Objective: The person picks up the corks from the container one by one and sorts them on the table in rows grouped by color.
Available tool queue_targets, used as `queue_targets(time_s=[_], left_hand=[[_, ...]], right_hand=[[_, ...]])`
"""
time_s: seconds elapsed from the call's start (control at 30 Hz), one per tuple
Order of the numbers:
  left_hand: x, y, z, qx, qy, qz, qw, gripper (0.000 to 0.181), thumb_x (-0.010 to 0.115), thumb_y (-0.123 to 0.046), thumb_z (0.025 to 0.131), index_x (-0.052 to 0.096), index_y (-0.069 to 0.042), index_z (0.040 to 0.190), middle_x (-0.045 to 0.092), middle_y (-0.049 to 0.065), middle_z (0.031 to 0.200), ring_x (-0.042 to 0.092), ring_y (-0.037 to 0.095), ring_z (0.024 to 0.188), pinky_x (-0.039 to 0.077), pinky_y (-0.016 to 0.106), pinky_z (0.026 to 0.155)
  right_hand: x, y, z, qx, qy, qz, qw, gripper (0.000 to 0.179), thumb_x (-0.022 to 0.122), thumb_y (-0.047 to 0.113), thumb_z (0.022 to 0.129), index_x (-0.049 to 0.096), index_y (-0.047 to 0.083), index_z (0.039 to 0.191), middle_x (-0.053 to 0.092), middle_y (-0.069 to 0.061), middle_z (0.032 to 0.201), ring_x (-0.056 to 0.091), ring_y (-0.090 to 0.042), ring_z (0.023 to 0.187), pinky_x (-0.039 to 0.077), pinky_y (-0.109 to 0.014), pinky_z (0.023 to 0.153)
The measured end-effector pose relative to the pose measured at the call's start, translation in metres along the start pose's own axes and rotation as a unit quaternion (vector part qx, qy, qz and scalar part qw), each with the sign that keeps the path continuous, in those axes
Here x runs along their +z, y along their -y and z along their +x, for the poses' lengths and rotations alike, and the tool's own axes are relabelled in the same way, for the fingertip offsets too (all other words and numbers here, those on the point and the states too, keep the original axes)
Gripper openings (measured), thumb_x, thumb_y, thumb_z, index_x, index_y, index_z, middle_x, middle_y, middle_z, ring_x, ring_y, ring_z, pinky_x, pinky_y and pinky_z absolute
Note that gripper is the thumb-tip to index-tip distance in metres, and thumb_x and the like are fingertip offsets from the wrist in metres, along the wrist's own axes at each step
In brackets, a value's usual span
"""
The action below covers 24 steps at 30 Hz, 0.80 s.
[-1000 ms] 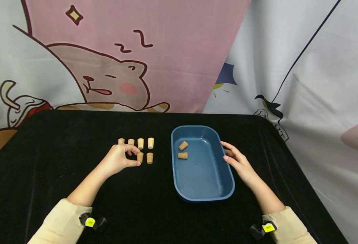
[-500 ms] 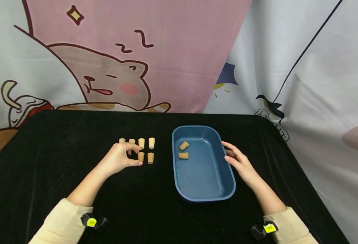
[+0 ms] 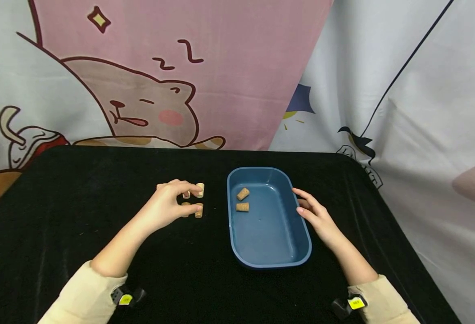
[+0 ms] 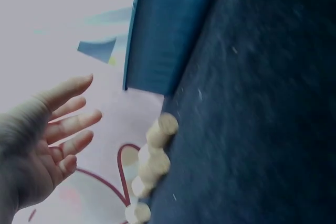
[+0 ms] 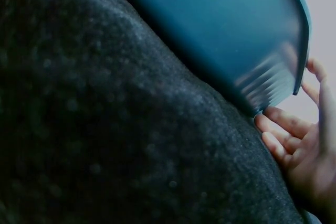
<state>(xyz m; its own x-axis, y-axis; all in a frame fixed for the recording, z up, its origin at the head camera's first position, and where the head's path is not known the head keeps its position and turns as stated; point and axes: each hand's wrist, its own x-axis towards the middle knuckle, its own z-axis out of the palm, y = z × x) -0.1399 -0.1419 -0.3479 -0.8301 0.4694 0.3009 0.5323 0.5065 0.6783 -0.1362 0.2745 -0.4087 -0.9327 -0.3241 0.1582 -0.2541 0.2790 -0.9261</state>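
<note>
One bare left hand (image 3: 165,204), fingers loosely extended and gripping nothing, hangs over a cluster of small, tapered, upright cork stoppers on the black fabric tabletop (image 3: 221,288). In the head view it overlaps a pale beige far cork (image 3: 201,195) and a tan near cork (image 3: 198,214); the left wrist view shows it apart from them. The likeliest mishap is a topple: with narrow ends down and close spacing, a stray thumb could tip one into its neighbour (several are hidden behind the fingers, making aim harder). Farther right, two tan corks (image 3: 242,207) lie tipped over in the blue, rounded rectangular plastic tray (image 3: 267,229); a jolt could set them rolling. The right hand (image 3: 320,222) rests relaxed fingers against the tray's right side without grasping it; pushing there could slide it leftward.

Against half a second earlier, the left hand has shifted rightward and covers the leftmost far corks; tray, contents and right hand look unmoved.
</note>
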Motion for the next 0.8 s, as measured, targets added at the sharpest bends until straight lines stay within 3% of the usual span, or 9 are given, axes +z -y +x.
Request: queue_targets(time_s=[0.2,0.4,0.6,0.8], left_hand=[[0.004,-0.018,0.017,0.032,0.01,-0.018,0.9993,0.034,0.078,-0.016,0.081,0.068,-0.011,0.114,0.066,0.0,0.104,0.057,0.022,0.096,0.047,0.048,0.081],[0.01,-0.027,0.038,0.056,0.033,-0.017,0.9978,0.033,0.078,-0.016,0.081,0.069,-0.01,0.112,0.066,-0.001,0.106,0.056,0.02,0.096,0.047,0.042,0.081],[0.016,-0.032,0.06,0.083,0.087,-0.014,0.9926,0.032,0.076,-0.018,0.083,0.069,-0.011,0.113,0.066,-0.001,0.106,0.056,0.023,0.099,0.046,0.042,0.084],[0.023,-0.036,0.086,0.109,0.161,0.004,0.9809,0.033,0.075,-0.019,0.085,0.068,-0.01,0.115,0.066,-0.001,0.108,0.055,0.02,0.101,0.045,0.04,0.088]], right_hand=[[0.0,-0.001,0.0,0.008,0.003,0.007,0.9999,0.048,0.047,0.012,0.1,0.035,0.008,0.147,0.05,-0.03,0.128,0.061,-0.018,0.103,0.051,-0.033,0.082],[0.0,0.0,0.0,0.009,0.005,0.007,0.9999,0.049,0.046,0.012,0.1,0.034,0.009,0.147,0.05,-0.03,0.129,0.061,-0.018,0.103,0.05,-0.033,0.083],[-0.001,0.0,0.001,0.009,0.004,0.005,0.9999,0.048,0.047,0.013,0.1,0.035,0.009,0.147,0.051,-0.029,0.129,0.061,-0.018,0.104,0.05,-0.033,0.083],[-0.002,0.001,-0.001,0.012,0.004,0.0,0.9999,0.049,0.047,0.013,0.1,0.034,0.01,0.147,0.051,-0.028,0.129,0.06,-0.018,0.104,0.05,-0.033,0.083]])
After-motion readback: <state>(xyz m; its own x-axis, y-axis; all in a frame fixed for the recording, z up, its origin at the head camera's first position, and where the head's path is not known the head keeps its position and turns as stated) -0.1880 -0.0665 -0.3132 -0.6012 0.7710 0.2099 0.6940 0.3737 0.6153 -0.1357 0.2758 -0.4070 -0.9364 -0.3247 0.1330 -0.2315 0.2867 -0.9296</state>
